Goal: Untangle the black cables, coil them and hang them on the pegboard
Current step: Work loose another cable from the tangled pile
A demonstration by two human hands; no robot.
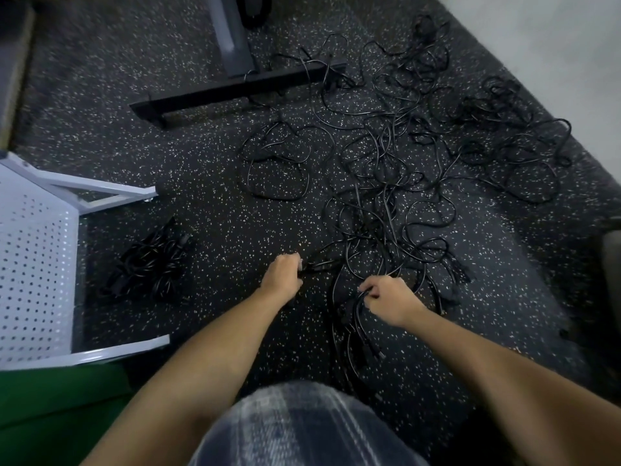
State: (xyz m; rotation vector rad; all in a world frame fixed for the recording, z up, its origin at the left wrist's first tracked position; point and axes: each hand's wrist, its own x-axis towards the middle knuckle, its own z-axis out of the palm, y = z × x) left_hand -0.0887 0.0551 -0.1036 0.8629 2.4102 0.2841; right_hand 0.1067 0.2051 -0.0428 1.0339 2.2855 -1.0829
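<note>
Plaid cloth (302, 428) over a knee is filling the bottom centre, with a green surface (50, 408) lying to its left. We are seeing both bare forearms reaching forward over the dark speckled floor (201, 203). We are recording the left hand (282, 274) as curled into a fist around one cable end (314, 264), which is running from the fist toward the tangle on the right. The right hand (389, 299) is gripping a gathered bunch of cables (361, 331), fingers curled round it, the bunch trailing below the grip toward the knee. At left, we are noting the white pegboard (33, 264) standing on its pale frame. Just beside it, a compact bundle of black cable (148, 264) is lying on the floor, well apart from both hands. Beyond the hands, the black cables (403, 169) are sprawling in a loose tangle of crossing loops over the right half of the floor, reaching near the foot of a white wall (554, 62). Some far loops are lying over the end of a black base bar (235, 89), from which a grey column (232, 35) is rising out of the top edge. We cannot tell how many separate cables are making up the tangle.
</note>
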